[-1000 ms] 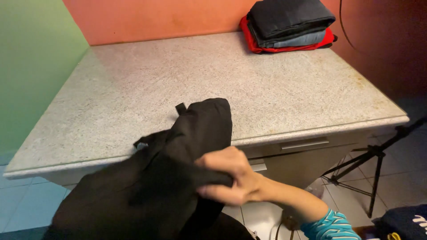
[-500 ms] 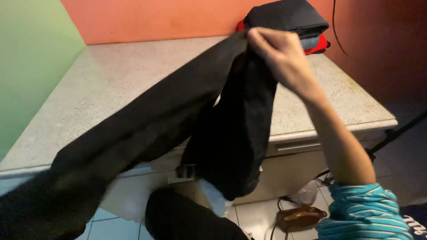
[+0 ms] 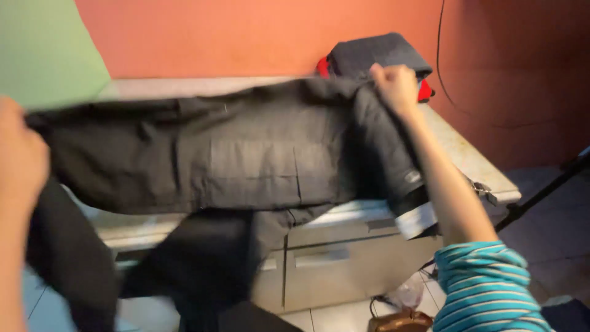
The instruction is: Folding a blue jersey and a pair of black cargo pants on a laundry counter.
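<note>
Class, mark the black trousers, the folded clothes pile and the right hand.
black trousers [image 3: 246, 160], head view, on the flat pocket panel.
folded clothes pile [image 3: 375, 55], head view, on the top dark garment.
right hand [image 3: 393, 86], head view, on the knuckles.

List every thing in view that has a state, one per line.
Trousers: spread out, held up over the counter.
Left hand: gripping one end.
Right hand: gripping the other end.
Clothes stack: folded, on the counter.
Drawer: shut.

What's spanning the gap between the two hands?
Head view: dark trousers stretch between the left hand and right hand, held out over the stone counter.
</note>
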